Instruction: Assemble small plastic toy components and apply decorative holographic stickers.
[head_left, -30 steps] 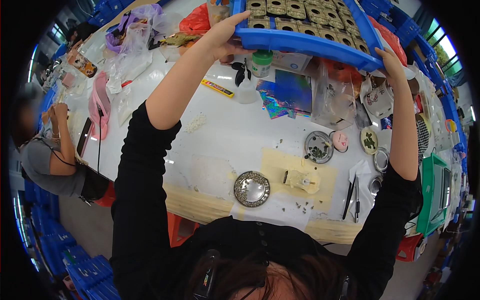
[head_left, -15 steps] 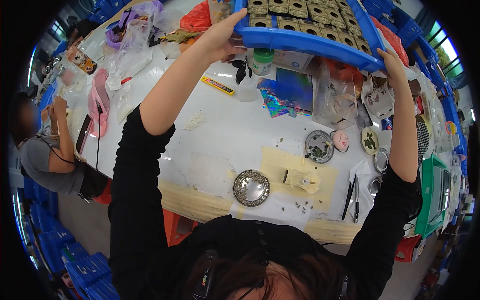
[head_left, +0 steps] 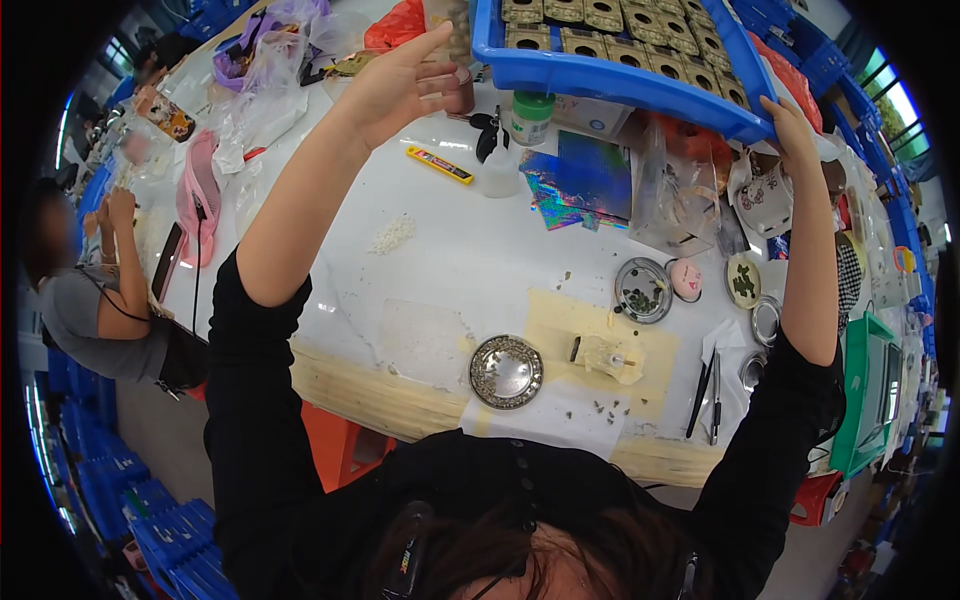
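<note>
A blue plastic tray (head_left: pixel 620 82) at the far side of the table carries rows of small gold-brown patterned boxes (head_left: pixel 630 52), each with a dark round hole. My right hand (head_left: pixel 790 128) grips the tray's near right corner, its fingers partly hidden by the rim. Just off the tray's left side, my left hand (head_left: pixel 400 90) is raised with its fingers apart and nothing in it. Under the tray's near edge stands a green-capped jar (head_left: pixel 531 118), beside a white squeeze bottle (head_left: pixel 498 172).
Nearer me lie a round metal dish (head_left: pixel 506 372) of small pieces, a cream-coloured block (head_left: pixel 608 357), tweezers (head_left: pixel 702 395) and a dish of green bits (head_left: pixel 642 291). A yellow box cutter (head_left: pixel 440 165) lies beyond. At the left sits another person (head_left: pixel 105 315).
My left hand has let go of the tray's left side and moved a little leftward, fingers spreading. My right hand keeps its hold on the corner.
</note>
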The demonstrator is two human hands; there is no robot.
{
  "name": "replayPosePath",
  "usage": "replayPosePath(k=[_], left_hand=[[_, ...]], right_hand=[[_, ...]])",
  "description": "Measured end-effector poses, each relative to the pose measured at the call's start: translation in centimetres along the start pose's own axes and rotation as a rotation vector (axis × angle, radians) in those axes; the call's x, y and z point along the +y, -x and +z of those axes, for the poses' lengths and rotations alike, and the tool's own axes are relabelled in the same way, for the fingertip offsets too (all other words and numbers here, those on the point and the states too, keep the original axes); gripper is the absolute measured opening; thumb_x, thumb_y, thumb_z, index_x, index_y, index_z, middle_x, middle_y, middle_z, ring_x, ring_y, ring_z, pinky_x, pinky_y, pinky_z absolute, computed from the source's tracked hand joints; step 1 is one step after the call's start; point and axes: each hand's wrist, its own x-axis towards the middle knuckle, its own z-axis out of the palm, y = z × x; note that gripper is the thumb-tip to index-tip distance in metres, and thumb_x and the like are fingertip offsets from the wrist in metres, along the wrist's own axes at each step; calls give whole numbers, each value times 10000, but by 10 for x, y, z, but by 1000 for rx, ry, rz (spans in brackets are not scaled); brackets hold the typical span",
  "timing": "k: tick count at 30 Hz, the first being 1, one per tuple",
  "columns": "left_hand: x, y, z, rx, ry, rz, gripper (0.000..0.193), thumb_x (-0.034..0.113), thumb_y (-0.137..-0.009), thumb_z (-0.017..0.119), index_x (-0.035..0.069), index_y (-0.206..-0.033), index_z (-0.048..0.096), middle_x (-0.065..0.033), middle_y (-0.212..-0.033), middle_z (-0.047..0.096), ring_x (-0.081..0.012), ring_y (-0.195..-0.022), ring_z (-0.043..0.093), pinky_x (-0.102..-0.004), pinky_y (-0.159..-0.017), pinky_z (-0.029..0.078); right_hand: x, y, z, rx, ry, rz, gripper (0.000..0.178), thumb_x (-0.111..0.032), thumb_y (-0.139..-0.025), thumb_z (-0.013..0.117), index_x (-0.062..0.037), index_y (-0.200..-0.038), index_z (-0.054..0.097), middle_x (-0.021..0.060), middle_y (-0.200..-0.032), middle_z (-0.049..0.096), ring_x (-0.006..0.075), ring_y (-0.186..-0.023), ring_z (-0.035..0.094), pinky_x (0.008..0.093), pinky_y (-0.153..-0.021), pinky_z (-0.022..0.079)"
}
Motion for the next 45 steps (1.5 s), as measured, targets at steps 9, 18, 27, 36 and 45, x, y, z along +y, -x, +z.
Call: replayPosePath(k=[9,18,27,36,45], left_hand=[[-6,-5,28,22,53,-98,595,383,-936,614,8,-1353,413,-228,-1255,481,-295,-1131,558,-422,-988,491],[-7,-6,36,20,64,-86,510,321,-939,620,-12,-1288,454,-210,-1203,493,-327,-1132,560,-446,-1001,490],[-7,-8,36,18,89,-72,483,288,-971,573,51,-1366,425,-179,-1195,496,-319,-1122,566,-444,-993,500],[-8,-8,35,21,94,-55,511,290,-961,596,61,-1382,418,-158,-1177,493,-298,-1097,569,-430,-1003,490],[-10,-7,36,45,83,-52,522,292,-954,610,59,-1381,420,-143,-1150,521,-273,-1102,568,-399,-1002,488]], right_hand=[[-9,12,4,34,131,-39,467,-310,-915,571,35,-1230,576,136,-1087,639,213,-963,592,334,-873,443],[-10,19,10,46,95,-39,436,-297,-916,564,33,-1198,596,118,-1047,641,198,-932,584,328,-861,436],[-15,26,13,59,120,-46,464,-319,-921,566,14,-1245,577,102,-1075,628,178,-965,575,325,-873,434],[-10,-2,13,406,726,-713,481,-344,-897,576,-30,-1261,581,236,-1213,602,357,-1108,577,437,-953,437],[-93,-3,113,-148,726,-982,369,-336,-913,575,-78,-1162,663,168,-1132,663,346,-1007,638,446,-884,492]])
